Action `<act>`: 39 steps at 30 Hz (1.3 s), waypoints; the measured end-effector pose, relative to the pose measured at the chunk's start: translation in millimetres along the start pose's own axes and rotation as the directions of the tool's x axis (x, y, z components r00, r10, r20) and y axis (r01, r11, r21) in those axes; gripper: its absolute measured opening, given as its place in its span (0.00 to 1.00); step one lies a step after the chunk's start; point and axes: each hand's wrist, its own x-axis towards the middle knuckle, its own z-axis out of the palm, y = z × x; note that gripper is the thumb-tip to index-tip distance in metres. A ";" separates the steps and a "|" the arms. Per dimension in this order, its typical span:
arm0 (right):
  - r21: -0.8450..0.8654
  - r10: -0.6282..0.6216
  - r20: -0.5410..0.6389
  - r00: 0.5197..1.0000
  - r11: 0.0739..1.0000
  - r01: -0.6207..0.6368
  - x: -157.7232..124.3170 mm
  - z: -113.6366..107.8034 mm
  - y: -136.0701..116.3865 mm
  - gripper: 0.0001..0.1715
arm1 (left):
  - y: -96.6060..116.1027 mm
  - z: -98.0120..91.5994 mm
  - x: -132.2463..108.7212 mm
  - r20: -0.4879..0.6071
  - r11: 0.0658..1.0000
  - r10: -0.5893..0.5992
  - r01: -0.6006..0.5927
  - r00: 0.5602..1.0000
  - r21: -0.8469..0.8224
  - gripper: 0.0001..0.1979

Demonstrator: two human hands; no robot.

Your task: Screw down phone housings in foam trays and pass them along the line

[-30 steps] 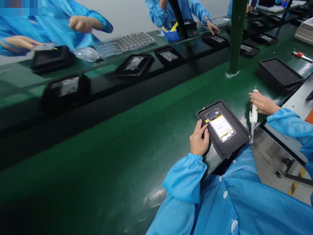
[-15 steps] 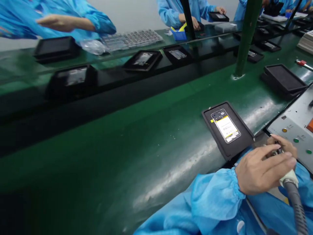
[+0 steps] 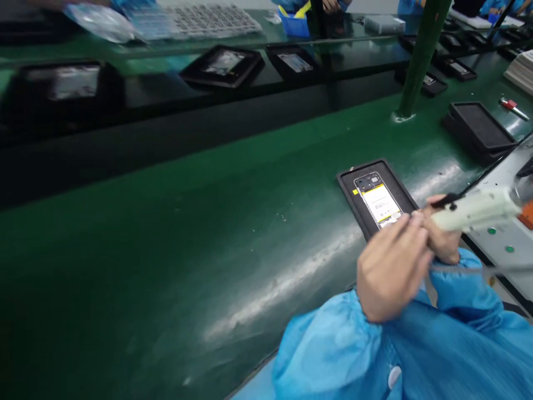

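The opened phone (image 3: 378, 201) looked mostly white, yellow-banded, dark up top. The right hand (image 3: 444, 241) held a pale tool (image 3: 481, 210) — the left hand's (image 3: 391, 272) grip, I couldn't tell.

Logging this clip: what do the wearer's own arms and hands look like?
Loose, wrinkled, bright-blue cloth sleeves cover the arms, the left one gathered at the wrist. The left hand and right hand are ungloved; blur hides finer detail.
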 end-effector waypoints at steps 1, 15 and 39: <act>0.075 -0.004 -0.032 0.999 0.997 0.006 9.2 5.4 -2.2 0.21 | -14.6 3.4 -9.4 0.028 0.994 -0.070 0.067 0.997 0.080 0.15; 0.253 -0.005 -0.050 0.999 0.967 0.017 40.2 41.4 -14.6 0.22 | -63.6 24.5 -54.7 0.442 0.936 -0.345 0.266 0.828 0.231 0.20; 0.127 0.036 0.102 0.994 0.991 -0.049 34.4 36.0 0.3 0.17 | -70.4 25.3 -51.3 0.300 0.952 -0.280 0.225 0.912 0.205 0.14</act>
